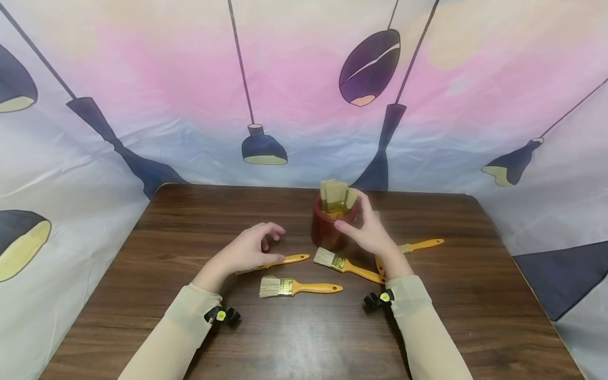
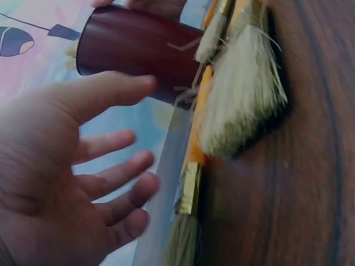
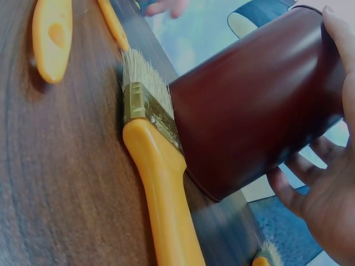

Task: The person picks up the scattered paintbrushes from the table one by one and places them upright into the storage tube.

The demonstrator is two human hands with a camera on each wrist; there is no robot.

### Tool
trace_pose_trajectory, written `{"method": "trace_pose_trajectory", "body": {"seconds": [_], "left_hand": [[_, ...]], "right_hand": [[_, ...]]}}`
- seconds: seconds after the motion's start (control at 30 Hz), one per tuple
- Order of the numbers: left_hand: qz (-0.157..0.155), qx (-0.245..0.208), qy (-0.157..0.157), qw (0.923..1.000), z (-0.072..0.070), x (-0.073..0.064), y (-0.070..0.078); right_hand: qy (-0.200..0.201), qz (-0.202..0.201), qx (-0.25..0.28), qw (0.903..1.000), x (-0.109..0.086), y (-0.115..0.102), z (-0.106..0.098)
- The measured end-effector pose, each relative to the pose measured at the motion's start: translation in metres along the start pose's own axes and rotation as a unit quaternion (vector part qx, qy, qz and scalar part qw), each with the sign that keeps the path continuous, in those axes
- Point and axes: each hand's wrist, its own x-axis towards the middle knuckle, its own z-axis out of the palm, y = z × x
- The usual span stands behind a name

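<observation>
Gripping the cup (image 1: pixel 326 233) on the table (image 1: pixel 304 338), the right hand (image 1: pixel 371 228) curls far-side fingers (image 3: pixel 286 191) that its wrist view catches, the head view hides. The left hand (image 1: pixel 250 247) hovers by a brush (image 1: pixel 296 258), fingers loosely spread.

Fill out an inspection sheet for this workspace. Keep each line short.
Surface: dark wood-grain table, with glare on its near part.
Job's things: red-brown cup standing upright, holding brushes bristles up; several yellow-handled brushes lie on the table, one partly hidden by the right wrist.
Clutter: nothing seen.
Grippers: left hand holds nothing, fingers apart, near a loose brush; right hand has thumb and fingers around the cup near its rim.
Cables: nothing certain on the table; the lamp cords behind are only printed.
Surroundings: creased backdrop printed with hanging lamps.
</observation>
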Motion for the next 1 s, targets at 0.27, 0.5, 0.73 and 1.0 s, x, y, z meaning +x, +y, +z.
{"method": "trace_pose_trajectory", "body": {"seconds": [0.27,0.5,0.73,1.0], "left_hand": [[-0.020,0.030,-0.091,0.9952,-0.003,-0.009,-0.013],[-0.007,0.059,-0.092,0.9940,-0.012,-0.012,-0.026],[-0.016,0.115,-0.031,0.9928,-0.016,-0.011,-0.032],[-0.034,0.144,0.059,0.9872,-0.010,-0.005,-0.041]], "right_hand": [[0.008,0.006,-0.012,0.9999,-0.001,-0.002,0.001],[0.007,0.000,-0.014,0.9999,0.000,0.000,0.001],[0.005,0.006,-0.012,0.9999,0.000,0.001,-0.001],[0.004,0.012,-0.009,0.9999,0.000,-0.002,0.000]]}}
